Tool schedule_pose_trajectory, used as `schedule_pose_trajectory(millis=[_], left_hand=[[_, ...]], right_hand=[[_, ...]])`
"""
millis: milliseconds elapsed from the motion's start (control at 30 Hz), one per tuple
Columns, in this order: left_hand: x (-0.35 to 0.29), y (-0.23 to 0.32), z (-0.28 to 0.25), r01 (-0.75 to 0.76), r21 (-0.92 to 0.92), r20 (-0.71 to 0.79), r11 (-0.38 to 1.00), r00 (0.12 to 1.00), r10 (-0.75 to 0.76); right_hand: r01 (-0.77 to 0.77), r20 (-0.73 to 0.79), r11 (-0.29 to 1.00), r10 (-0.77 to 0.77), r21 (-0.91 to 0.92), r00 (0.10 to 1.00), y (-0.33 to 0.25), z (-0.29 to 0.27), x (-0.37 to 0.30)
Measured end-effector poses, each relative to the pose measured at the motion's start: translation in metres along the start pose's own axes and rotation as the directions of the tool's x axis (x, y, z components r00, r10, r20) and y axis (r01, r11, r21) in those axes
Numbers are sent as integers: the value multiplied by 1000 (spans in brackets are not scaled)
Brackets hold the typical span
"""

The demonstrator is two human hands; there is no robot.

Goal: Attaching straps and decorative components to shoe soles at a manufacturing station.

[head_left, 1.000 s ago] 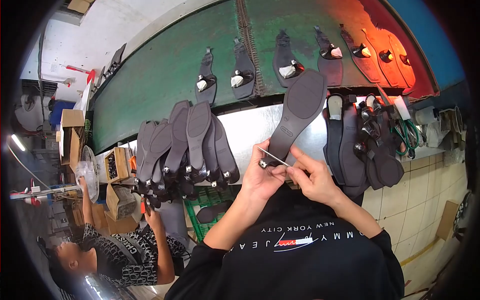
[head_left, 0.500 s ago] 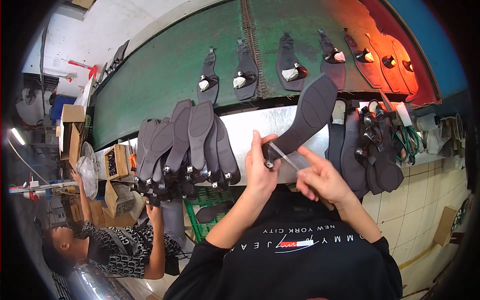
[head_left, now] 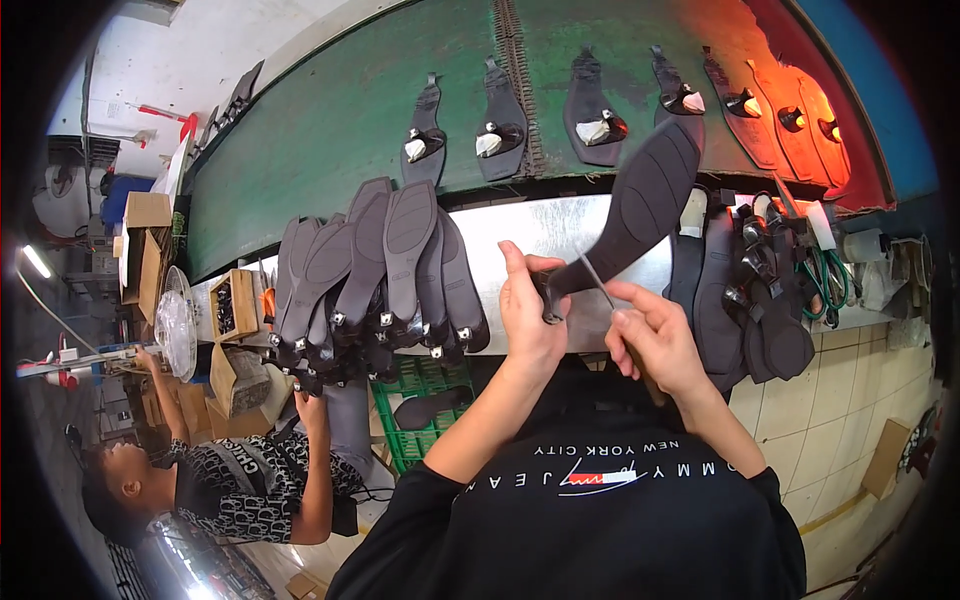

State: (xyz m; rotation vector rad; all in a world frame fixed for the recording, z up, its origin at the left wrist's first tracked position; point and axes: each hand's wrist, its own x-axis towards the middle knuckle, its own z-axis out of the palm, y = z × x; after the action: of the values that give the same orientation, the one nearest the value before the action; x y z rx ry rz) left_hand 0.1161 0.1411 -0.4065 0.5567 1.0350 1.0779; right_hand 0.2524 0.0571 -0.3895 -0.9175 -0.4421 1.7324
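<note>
My left hand (head_left: 532, 315) grips the narrow heel end of a dark grey shoe sole (head_left: 650, 190), its thumb raised. The broad toe end slants up and to the right, grooved underside showing. In my right hand (head_left: 650, 345) is a thin metal-bladed tool (head_left: 596, 278), its tip close to the sole's edge near the heel; I cannot tell whether it touches. Left of my hands, a pile of similar soles (head_left: 405, 250) with shiny black heels lies on the metal ledge (head_left: 540, 225).
Several black shoe parts with straps (head_left: 500, 130) lie along the green conveyor belt (head_left: 370, 110), its right end lit orange. More soles (head_left: 715, 300) and green-handled scissors (head_left: 825, 285) sit at right. A green crate (head_left: 405, 375) stands below. A co-worker (head_left: 240, 480) is at left.
The blade has swung from lying across the heel end to pointing up beside the sole's edge. The heel has turned a little in my left hand. The whole view has shifted slightly.
</note>
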Motion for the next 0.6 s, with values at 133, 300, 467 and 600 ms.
schedule_pose_trajectory(millis=[133,300,467,600], left_hand=[[-5,7,4,62,-16,-11,998,998,-62],[-5,10,-7,41,124,74,992,996,-50],[10,3,-14,271,-220,142,937,959,-245],[4,12,0,580,-442,199,685,808,-555]], right_hand=[[369,158,391,-477,-843,865,11,-6,6],[429,265,199,-545,-881,796,18,3,6],[642,507,234,-445,-730,739,33,19,-9],[388,94,394,-591,-834,801,11,9,-4]])
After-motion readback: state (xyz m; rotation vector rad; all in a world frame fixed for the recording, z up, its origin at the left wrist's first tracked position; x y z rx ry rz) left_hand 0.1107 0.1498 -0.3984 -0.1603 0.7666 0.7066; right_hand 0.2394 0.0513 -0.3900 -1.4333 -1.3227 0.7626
